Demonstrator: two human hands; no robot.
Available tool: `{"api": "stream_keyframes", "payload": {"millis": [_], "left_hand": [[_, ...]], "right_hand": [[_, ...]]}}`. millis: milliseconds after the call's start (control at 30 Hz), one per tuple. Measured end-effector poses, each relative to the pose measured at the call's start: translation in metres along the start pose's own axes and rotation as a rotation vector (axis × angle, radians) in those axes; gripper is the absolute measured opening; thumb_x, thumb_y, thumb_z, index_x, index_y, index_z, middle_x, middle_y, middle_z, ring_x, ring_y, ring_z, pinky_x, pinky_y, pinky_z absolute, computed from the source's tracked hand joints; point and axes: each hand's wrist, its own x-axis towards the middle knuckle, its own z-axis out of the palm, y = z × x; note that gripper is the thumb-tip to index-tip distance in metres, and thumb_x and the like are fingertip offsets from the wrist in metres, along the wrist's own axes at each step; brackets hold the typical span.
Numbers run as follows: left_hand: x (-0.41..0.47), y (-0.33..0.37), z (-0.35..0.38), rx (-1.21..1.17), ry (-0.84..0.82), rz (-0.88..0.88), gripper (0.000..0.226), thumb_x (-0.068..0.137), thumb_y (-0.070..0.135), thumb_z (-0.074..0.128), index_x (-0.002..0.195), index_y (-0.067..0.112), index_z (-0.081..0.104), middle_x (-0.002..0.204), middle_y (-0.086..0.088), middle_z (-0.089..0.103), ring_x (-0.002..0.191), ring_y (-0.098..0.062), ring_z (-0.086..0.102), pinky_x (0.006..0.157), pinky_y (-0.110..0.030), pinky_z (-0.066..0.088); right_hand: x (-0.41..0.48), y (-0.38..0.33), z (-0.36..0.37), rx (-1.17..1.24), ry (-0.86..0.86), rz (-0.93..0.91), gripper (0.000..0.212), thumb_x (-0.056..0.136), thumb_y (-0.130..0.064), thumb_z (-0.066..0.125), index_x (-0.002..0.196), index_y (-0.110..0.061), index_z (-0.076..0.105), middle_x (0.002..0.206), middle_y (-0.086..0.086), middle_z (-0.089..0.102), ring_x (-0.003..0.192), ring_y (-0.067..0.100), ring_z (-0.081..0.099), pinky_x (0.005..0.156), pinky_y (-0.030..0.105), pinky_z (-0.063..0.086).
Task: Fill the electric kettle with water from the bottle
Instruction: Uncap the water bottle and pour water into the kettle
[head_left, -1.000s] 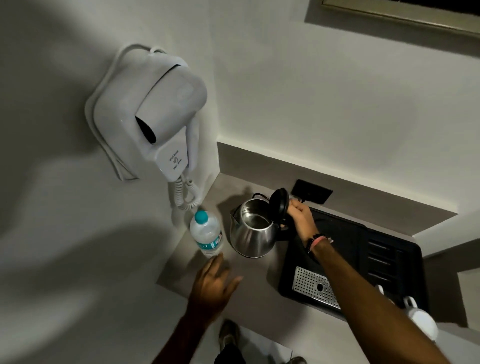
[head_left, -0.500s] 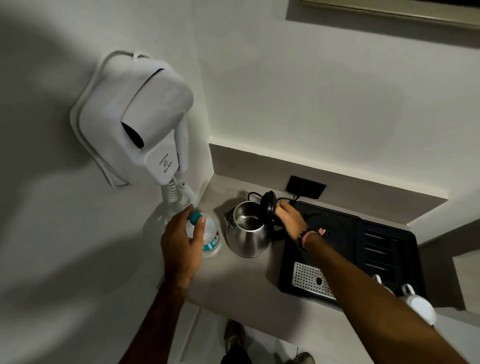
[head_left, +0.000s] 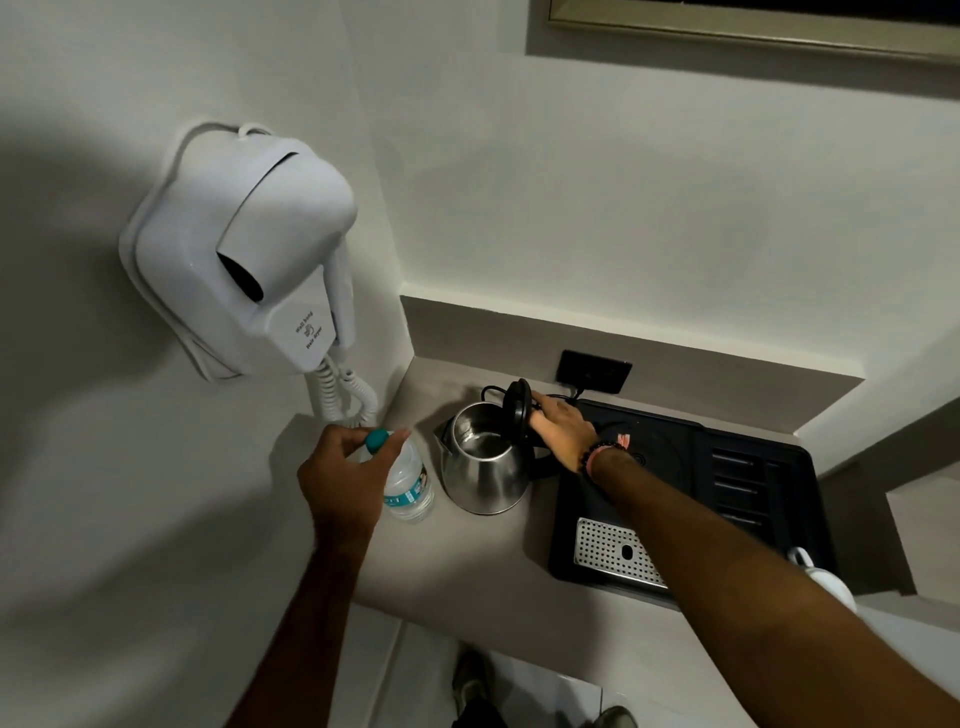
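Observation:
A steel electric kettle (head_left: 483, 467) stands on the grey counter (head_left: 467, 561) with its black lid (head_left: 518, 410) flipped upright and its inside bare. My right hand (head_left: 561, 431) rests on the kettle's handle side, behind the lid. Left of the kettle stands a clear water bottle (head_left: 410, 483) with a teal cap (head_left: 376, 439). My left hand (head_left: 345, 473) is over the bottle, thumb and fingers closed around the cap.
A white wall-mounted hair dryer (head_left: 249, 254) with a coiled cord hangs just above the bottle. A black tray (head_left: 696, 499) with a metal drip grate lies right of the kettle, a white cup (head_left: 826, 582) at its right end. A black socket (head_left: 595, 371) sits behind.
My left hand rose from the counter's front edge to the bottle and closed on its cap. My right hand stayed at the kettle's open lid.

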Motion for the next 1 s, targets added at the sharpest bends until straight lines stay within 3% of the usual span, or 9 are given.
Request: {"api": "stream_keyframes", "payload": {"millis": [233,300,367,467,600,733,800,900,1000], "left_hand": [[-0.026,0.01,0.006,0.123,0.2,0.272,0.043,0.074,0.051,0.081,0.097,0.017,0.069,0.096,-0.002,0.064,0.093,-0.018,0.057,0.079,-0.023,0.045],[-0.051,0.001,0.022,0.127,0.087,0.293,0.037,0.075,0.049,0.08,0.097,0.02,0.071,0.087,0.0,0.062,0.086,-0.017,0.055,0.075,-0.023,0.045],[-0.08,-0.014,0.042,0.108,-0.104,0.203,0.035,0.074,0.041,0.084,0.097,0.017,0.073,0.082,-0.003,0.064,0.079,-0.022,0.06,0.072,-0.032,0.052],[-0.11,-0.045,0.071,0.289,-0.331,0.034,0.03,0.079,0.036,0.08,0.103,0.018,0.073,0.093,-0.007,0.072,0.088,-0.027,0.065,0.072,-0.029,0.047],[-0.113,-0.081,0.093,0.568,-0.532,-0.105,0.029,0.093,0.043,0.056,0.109,0.021,0.067,0.106,-0.006,0.07,0.1,-0.027,0.065,0.087,-0.036,0.05],[-0.105,-0.093,0.101,0.568,-0.577,-0.163,0.037,0.083,0.046,0.069,0.108,0.018,0.067,0.106,-0.008,0.068,0.1,-0.03,0.065,0.085,-0.036,0.05],[-0.106,-0.097,0.095,0.5,-0.519,-0.216,0.044,0.078,0.049,0.076,0.102,0.014,0.066,0.096,-0.008,0.067,0.094,-0.033,0.066,0.081,-0.037,0.052],[-0.115,-0.101,0.082,0.286,-0.215,-0.258,0.063,0.062,0.049,0.09,0.095,0.009,0.054,0.083,-0.007,0.057,0.083,-0.038,0.064,0.073,-0.045,0.055],[-0.102,-0.102,0.071,0.068,0.007,-0.36,0.088,0.046,0.051,0.096,0.111,0.013,0.05,0.112,-0.011,0.057,0.101,-0.03,0.058,0.087,-0.045,0.054]], "right_hand": [[0.004,0.004,0.001,-0.043,-0.03,0.017,0.081,0.086,-0.072,0.023,0.159,-0.037,0.017,0.168,0.009,0.024,0.155,0.029,0.013,0.119,0.056,0.012],[0.005,0.005,0.002,-0.048,-0.026,0.016,0.08,0.087,-0.072,0.024,0.159,-0.038,0.018,0.167,0.01,0.025,0.154,0.03,0.014,0.12,0.056,0.013],[0.007,0.007,0.003,-0.043,-0.026,0.014,0.078,0.089,-0.072,0.025,0.159,-0.038,0.02,0.166,0.011,0.026,0.154,0.031,0.016,0.12,0.057,0.015],[0.013,0.01,0.003,-0.057,-0.023,0.021,0.076,0.091,-0.073,0.027,0.158,-0.038,0.021,0.166,0.013,0.027,0.153,0.033,0.018,0.121,0.057,0.019],[0.016,0.015,0.003,-0.074,-0.025,0.042,0.081,0.086,-0.079,0.024,0.157,-0.04,0.022,0.166,0.014,0.027,0.153,0.034,0.019,0.12,0.058,0.02],[0.019,0.017,0.003,-0.089,-0.03,0.053,0.083,0.084,-0.082,0.023,0.157,-0.043,0.021,0.166,0.014,0.026,0.153,0.035,0.02,0.12,0.059,0.021],[0.021,0.016,0.004,-0.084,-0.026,0.041,0.083,0.084,-0.081,0.023,0.157,-0.042,0.022,0.165,0.012,0.029,0.152,0.034,0.021,0.119,0.058,0.021],[0.022,0.016,0.006,-0.074,-0.008,0.03,0.083,0.084,-0.08,0.023,0.157,-0.04,0.022,0.164,0.011,0.031,0.152,0.033,0.023,0.119,0.058,0.022],[0.022,0.016,0.009,-0.052,0.011,0.037,0.085,0.081,-0.081,0.023,0.157,-0.042,0.023,0.164,0.013,0.031,0.15,0.036,0.026,0.119,0.058,0.023]]}}
